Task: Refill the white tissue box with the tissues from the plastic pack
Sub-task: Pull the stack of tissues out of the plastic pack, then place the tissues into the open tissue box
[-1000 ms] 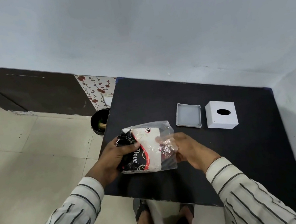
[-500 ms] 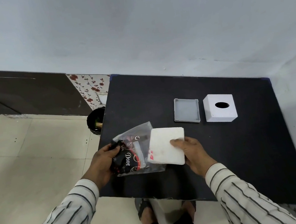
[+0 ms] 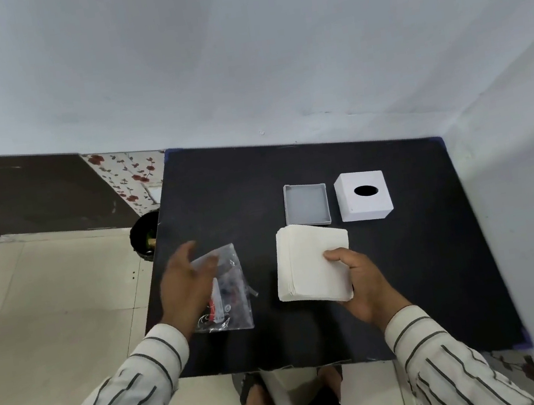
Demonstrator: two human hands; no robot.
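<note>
black table [image 3: 426,282], tissue box [image 3: 364,200], tray [image 3: 306,204], wrapper [image 3: 228,291]

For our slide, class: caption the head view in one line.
Right hand holds the tissue stack; open left hand over the empty plastic pack, near the white tissue box.

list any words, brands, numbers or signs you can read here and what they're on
No text can be read.
Plastic pack: red and black print with a small round mark near its lower edge, too blurred to read; the left hand covers part of it.
Tissue stack: blank.
White tissue box: blank on the faces that show.
Grey tray: blank.
</note>
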